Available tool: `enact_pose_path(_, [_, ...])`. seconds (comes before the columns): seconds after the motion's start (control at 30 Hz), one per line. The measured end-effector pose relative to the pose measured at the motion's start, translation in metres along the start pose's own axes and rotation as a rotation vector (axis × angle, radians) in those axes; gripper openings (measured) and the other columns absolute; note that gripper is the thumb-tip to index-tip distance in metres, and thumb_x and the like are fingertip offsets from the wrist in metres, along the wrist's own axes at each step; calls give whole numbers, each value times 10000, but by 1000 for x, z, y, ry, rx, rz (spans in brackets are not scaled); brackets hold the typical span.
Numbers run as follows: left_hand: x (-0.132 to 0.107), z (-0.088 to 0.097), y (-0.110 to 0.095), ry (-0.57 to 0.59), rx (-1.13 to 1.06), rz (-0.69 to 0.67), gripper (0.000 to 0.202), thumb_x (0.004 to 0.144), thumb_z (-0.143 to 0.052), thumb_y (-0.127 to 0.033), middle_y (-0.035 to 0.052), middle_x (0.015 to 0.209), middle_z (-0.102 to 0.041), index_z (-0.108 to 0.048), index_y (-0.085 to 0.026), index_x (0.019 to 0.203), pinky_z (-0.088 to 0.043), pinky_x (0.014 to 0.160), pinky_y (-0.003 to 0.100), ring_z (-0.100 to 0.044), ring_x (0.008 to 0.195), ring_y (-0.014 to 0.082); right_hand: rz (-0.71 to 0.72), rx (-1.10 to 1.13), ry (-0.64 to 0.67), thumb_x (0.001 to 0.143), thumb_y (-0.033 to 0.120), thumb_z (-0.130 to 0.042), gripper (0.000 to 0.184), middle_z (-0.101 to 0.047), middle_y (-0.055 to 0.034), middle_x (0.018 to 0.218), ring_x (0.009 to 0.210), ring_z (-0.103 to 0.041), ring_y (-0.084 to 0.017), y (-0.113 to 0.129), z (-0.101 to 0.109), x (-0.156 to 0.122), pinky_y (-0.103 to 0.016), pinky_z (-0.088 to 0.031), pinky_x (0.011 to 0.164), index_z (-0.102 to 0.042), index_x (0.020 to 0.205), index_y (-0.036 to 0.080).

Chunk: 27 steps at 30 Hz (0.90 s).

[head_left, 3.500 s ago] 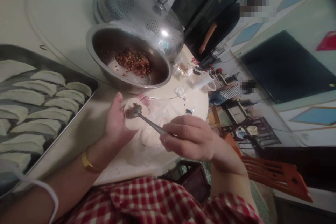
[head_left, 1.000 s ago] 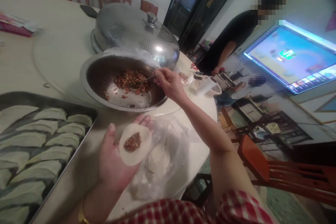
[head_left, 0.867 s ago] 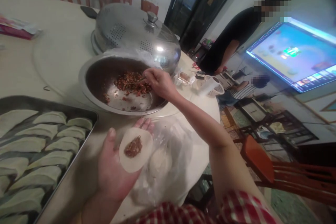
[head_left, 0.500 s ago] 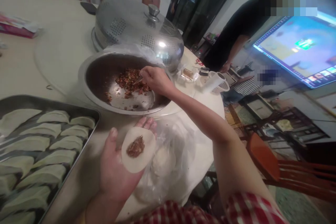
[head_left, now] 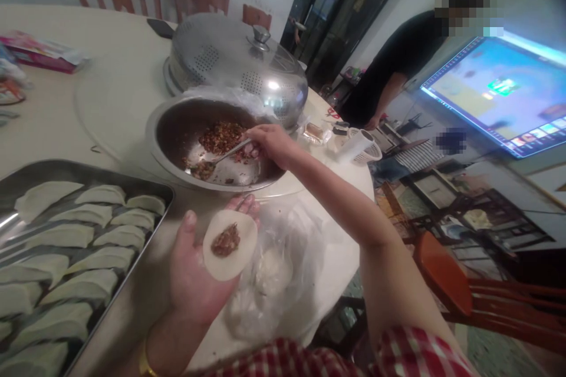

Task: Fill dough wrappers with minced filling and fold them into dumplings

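On the palm of my left hand (head_left: 194, 277), turned up with fingers stretched out, rests a round dumpling wrapper (head_left: 242, 259). A small mound of brown filling (head_left: 225, 240) sits at the wrapper's middle. My right hand (head_left: 272, 142) grips the handle of a metal spoon (head_left: 232, 152) over a large steel bowl (head_left: 152, 135). The spoon's tip reaches into chopped filling (head_left: 221, 136) at the bowl's near left side. Below the bowl, a ball of dough (head_left: 273, 271) lies in a clear plastic bag (head_left: 305, 241), just right of my left hand.
A steel tray (head_left: 170, 191) of folded dumplings (head_left: 79, 235) stands at the left. Behind the bowl is a large perforated metal lid (head_left: 230, 53). A white basket (head_left: 369, 150) sits near the table's right edge. A person in black (head_left: 384, 65) stands beyond, near a lit screen (head_left: 504, 94).
The spoon in my right hand has moved toward the near left of the bowl, with more of it showing. My left hand still bears the wrapper and filling. The view has shifted slightly.
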<state>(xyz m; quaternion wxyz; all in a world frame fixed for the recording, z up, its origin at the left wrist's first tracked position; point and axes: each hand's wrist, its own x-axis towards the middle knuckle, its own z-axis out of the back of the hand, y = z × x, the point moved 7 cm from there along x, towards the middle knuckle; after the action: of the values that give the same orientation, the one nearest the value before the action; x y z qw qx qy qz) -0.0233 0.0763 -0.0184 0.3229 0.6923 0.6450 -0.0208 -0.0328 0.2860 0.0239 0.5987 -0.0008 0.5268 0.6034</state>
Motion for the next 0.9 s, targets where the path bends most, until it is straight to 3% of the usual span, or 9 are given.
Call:
enact_pose_path(0.13, [1,0,-4,-65,-14,-12,846,937,-556,-482,244,1411,-596,-241,-97,1621,-588,1003,441,-664,1222,329,79,175,-50,1014,145,-470,280,-588,44,539,409,-474,-52,10,33,-29,-159,-428,425,-596,764,150])
enact_pose_path(0.23, [0,-3,-5,-215,4,-37,730,967,-458,-520,238,1354,-641,-394,-85,1551,-623,927,434,-698,1158,328,273,176,-57,973,320,-622,230,-602,47,582,444,-519,-51,16,53,-65,-161,-461,449,-620,806,162])
enact_pose_path(0.37, [-2,-14,-7,-322,54,-107,599,1011,-323,-503,195,1176,-731,-586,-111,1379,-658,784,398,-739,1027,303,537,85,-63,884,534,-709,344,-649,42,639,503,-587,-64,11,58,-124,-179,-522,491,-677,870,192])
enact_pose_path(0.47, [-1,-18,-6,-293,94,-123,609,1012,-315,-511,203,1101,-743,-601,-66,1313,-662,780,387,-745,995,292,716,-45,-116,953,449,-657,247,-711,22,720,600,-660,-78,2,52,-165,-185,-565,556,-721,912,214])
enact_pose_path(0.63, [2,-16,-4,-215,100,-148,697,994,-355,-566,224,1174,-718,-483,-40,1432,-649,874,382,-712,1119,300,1017,-359,-101,1010,212,-564,180,-748,-26,837,727,-688,-111,-6,34,-213,-240,-579,646,-738,1056,215])
enact_pose_path(0.77, [3,-15,-3,-213,130,-139,690,1009,-306,-562,228,1179,-715,-534,-27,1383,-651,863,366,-718,1097,292,1049,-381,-152,1009,186,-557,196,-741,-37,843,733,-675,-114,-9,37,-223,-253,-569,651,-734,1089,206])
enact_pose_path(0.9, [3,-15,-2,-220,128,-120,691,1021,-279,-555,232,1170,-717,-567,-9,1333,-663,806,375,-728,1058,302,968,-318,-239,1014,253,-568,184,-747,-15,827,697,-691,-103,-12,46,-222,-227,-586,614,-742,1067,226])
